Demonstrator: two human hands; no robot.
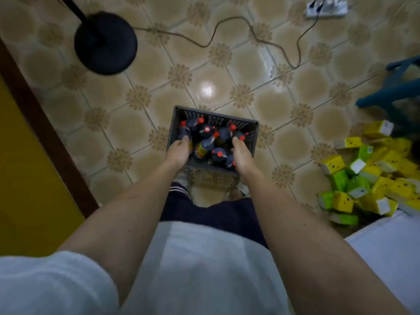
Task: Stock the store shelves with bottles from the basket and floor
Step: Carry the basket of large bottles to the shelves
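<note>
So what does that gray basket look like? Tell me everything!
The basket is a dark gray plastic crate with slotted walls and a thick rim. It sits upright over the tiled floor, whether lifted or resting is unclear. It is packed with dark bottles with red caps, lying jumbled. The left hand and right hand reach in at its near side.

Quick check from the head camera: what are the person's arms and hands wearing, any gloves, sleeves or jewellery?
No gloves: the left hand and right hand are bare, with no rings, watch or bands visible. Both forearms are uncovered. A short white sleeve covers the left upper arm, matching the white shirt; the right sleeve is out of frame.
</note>
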